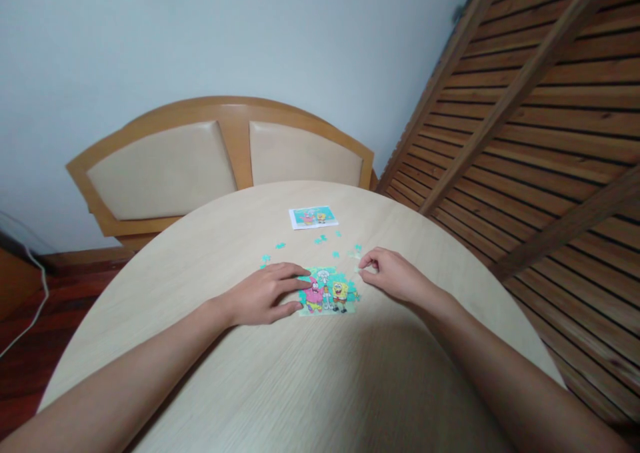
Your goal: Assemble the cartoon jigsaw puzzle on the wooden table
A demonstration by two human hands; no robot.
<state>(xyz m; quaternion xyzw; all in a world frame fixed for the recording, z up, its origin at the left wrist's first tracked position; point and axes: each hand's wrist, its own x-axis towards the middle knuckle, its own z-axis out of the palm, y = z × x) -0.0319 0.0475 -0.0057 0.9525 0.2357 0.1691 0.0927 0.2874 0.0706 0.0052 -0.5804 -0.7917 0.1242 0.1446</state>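
Right grip point(393, 274): narrow pinch, contents unclear. Left grip point(270, 293): splayed, empty, puzzle point(327, 294) partly beneath; light, steady pressure advised.

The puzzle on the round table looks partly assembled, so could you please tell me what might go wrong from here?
The left hand overlaps the left edge of the puzzle, so a sideways push might separate it. The right hand is close to a loose teal piece and could nudge it away.
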